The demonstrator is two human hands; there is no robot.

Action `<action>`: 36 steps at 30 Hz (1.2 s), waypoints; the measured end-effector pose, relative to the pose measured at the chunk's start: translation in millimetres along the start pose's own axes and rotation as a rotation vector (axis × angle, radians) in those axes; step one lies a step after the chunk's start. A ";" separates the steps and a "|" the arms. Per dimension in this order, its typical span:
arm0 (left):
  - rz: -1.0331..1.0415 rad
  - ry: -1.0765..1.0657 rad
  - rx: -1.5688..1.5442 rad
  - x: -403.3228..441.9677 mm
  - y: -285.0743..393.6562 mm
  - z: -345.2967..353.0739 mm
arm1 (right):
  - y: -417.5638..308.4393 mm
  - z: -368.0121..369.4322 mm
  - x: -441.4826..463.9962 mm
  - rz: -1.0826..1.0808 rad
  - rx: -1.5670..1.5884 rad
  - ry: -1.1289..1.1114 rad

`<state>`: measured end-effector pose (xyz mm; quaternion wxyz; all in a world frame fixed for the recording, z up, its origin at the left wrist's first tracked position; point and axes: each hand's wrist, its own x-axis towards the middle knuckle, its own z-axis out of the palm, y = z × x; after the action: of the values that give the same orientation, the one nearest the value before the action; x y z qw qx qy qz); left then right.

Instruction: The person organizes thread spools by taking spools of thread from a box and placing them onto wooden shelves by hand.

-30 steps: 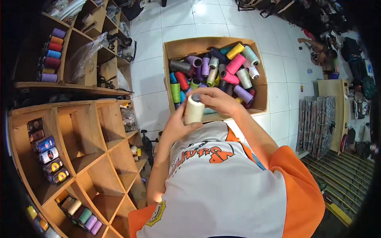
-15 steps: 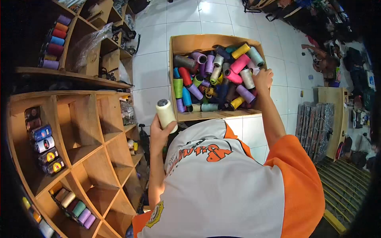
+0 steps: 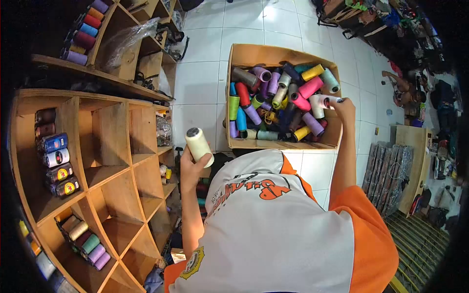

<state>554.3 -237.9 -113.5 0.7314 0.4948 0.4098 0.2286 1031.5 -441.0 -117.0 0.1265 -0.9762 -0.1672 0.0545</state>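
My left hand [image 3: 193,167] is wrapped round a cream thread spool [image 3: 198,146], held upright with a slight tilt, left of the cardboard box [image 3: 283,144]. Over the box's right side, my right hand [image 3: 345,110] grips the end of a white spool [image 3: 327,101], which lies sideways above the other spools. Inside the box are several thread spools in many colours, among them a pink spool [image 3: 310,87], a yellow spool [image 3: 312,72] and a red spool [image 3: 242,94].
Wooden cubby shelves [image 3: 105,183] stand on the left, some holding rows of spools. Plastic-wrapped panels [image 3: 387,176] lean at the right beside a metal grate [image 3: 420,244]. Another person [image 3: 405,93] is at the far right. White floor tiles [image 3: 198,78] surround the box.
My right hand has left the cream spool, reached to the box's right side and taken hold of a white spool. My left hand has moved left with the cream spool.
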 end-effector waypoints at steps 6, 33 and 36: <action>0.143 -0.512 0.227 13.5 48.9 19.5 | -126.0 -37.0 -74.4 -0.536 0.302 -0.754; -0.043 0.168 -0.391 -79.0 -23.2 -29.3 | -223.6 213.0 -22.7 -0.302 0.104 -0.562; 0.012 0.191 -0.388 -78.0 -23.6 -31.6 | -197.1 209.2 -9.2 -0.051 0.528 -1.051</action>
<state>482.9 -288.2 -111.3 0.7693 0.3235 0.4226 0.3534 930.1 -216.5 -265.3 0.2666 -0.7495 -0.2115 0.5678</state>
